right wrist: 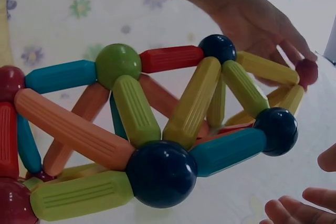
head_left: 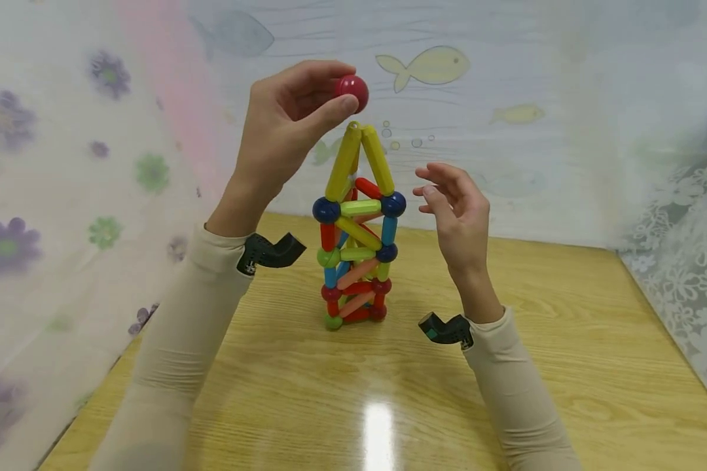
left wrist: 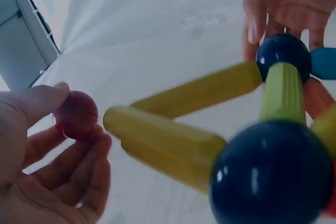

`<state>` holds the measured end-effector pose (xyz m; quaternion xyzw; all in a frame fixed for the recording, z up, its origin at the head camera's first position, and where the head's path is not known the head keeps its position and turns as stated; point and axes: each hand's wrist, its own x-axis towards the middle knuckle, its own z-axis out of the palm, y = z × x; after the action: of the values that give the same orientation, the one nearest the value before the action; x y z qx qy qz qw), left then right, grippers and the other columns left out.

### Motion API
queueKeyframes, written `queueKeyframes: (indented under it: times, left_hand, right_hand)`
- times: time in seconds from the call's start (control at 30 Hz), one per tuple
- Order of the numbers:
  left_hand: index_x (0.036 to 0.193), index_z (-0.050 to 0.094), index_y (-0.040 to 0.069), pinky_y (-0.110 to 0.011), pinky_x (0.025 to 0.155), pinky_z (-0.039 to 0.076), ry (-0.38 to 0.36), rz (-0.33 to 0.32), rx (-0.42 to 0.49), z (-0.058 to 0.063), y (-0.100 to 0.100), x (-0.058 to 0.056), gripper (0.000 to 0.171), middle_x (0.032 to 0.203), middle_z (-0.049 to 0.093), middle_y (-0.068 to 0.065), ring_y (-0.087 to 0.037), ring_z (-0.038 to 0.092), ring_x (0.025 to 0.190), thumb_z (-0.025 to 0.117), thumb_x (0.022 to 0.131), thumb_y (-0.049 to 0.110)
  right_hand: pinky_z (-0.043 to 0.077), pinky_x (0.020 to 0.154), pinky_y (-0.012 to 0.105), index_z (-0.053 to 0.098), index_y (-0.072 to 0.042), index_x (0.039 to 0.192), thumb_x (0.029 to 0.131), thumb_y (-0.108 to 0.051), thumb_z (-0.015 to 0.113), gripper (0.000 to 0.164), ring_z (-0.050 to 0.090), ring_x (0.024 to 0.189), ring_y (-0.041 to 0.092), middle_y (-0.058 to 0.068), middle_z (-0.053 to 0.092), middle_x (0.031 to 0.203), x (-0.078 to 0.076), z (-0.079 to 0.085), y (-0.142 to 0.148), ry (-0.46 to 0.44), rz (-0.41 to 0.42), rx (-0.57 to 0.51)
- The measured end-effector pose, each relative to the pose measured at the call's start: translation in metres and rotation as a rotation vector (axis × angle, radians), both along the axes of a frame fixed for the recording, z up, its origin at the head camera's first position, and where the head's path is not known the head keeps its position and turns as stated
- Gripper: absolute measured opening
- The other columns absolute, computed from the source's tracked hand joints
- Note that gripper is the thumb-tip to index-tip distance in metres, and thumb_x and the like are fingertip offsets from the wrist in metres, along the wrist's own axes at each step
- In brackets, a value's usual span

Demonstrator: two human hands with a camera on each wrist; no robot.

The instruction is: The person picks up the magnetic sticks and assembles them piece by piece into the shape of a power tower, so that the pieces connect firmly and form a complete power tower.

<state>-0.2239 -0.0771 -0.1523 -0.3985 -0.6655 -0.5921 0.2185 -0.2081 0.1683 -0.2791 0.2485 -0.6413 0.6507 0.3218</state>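
A tower of coloured rods and balls [head_left: 359, 255] stands upright on the table, with long yellow rods [head_left: 378, 160] leaning together at its top. My left hand [head_left: 289, 124] pinches a red ball [head_left: 353, 93] between thumb and fingers, just above the tip where the yellow rods meet. In the left wrist view the red ball [left wrist: 77, 115] is close beside the rod ends. To the right of the tower my right hand [head_left: 462, 212] hovers with loosely bent fingers and holds nothing. Dark blue balls [right wrist: 161, 174] form the upper corners below the yellow rods.
The wooden table [head_left: 542, 340] carries the tower near its middle. Behind it hangs a pale curtain with fish prints [head_left: 433, 65]. A flowered sheet [head_left: 65, 163] runs along the left side, and a lacy white sheet [head_left: 683, 275] along the right.
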Motion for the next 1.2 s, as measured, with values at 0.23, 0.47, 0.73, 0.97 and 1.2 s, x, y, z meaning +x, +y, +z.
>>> queueKeyframes:
  times: [0.23,0.47,0.73,0.97,1.2]
  left_hand:
    - [0.127,0.070,-0.004,-0.036,0.097,0.054,-0.055,0.026,-0.064,-0.005,0.005,0.003,0.029,0.112,0.072,-0.014,-0.026,0.069,0.103,0.071,0.098,0.002]
    - [0.132,0.066,-0.004,-0.035,0.103,0.050,-0.049,0.026,-0.064,-0.008,0.004,0.001,0.031,0.119,0.070,-0.013,-0.025,0.065,0.112,0.062,0.103,0.005]
    - [0.138,0.064,-0.001,-0.038,0.104,0.048,-0.170,-0.015,-0.068,-0.019,-0.002,0.002,0.034,0.129,0.067,-0.013,-0.027,0.060,0.119,0.054,0.107,0.010]
    - [0.141,0.060,-0.005,-0.039,0.110,0.044,-0.185,-0.073,-0.121,-0.033,-0.006,0.000,0.037,0.130,0.066,-0.018,-0.029,0.061,0.123,0.052,0.108,0.009]
    - [0.150,0.052,-0.003,-0.039,0.110,0.044,-0.173,-0.083,-0.145,-0.041,-0.008,0.001,0.042,0.139,0.062,-0.016,-0.027,0.059,0.128,0.051,0.109,0.009]
  right_hand:
    - [0.057,0.079,0.034,0.067,0.000,0.131,0.105,-0.010,0.059,0.029,0.069,0.098,0.030,0.014,0.071,0.122,0.000,0.000,-0.002,0.006,-0.006,0.013]
    - [0.057,0.079,0.034,0.066,0.000,0.131,0.105,-0.010,0.058,0.029,0.069,0.098,0.030,0.014,0.071,0.122,0.000,0.002,-0.002,0.009,-0.007,0.018]
    - [0.058,0.080,0.036,0.065,-0.002,0.133,0.105,-0.013,0.060,0.031,0.068,0.100,0.032,0.013,0.071,0.123,0.004,0.001,-0.004,0.009,0.012,0.043]
    - [0.058,0.080,0.036,0.065,0.001,0.133,0.105,-0.011,0.060,0.031,0.069,0.099,0.031,0.013,0.071,0.122,0.005,0.000,-0.005,0.000,0.016,0.051]
    - [0.058,0.080,0.033,0.064,0.001,0.133,0.105,-0.010,0.060,0.031,0.069,0.100,0.030,0.012,0.071,0.123,0.006,0.000,-0.004,-0.002,0.007,0.069]
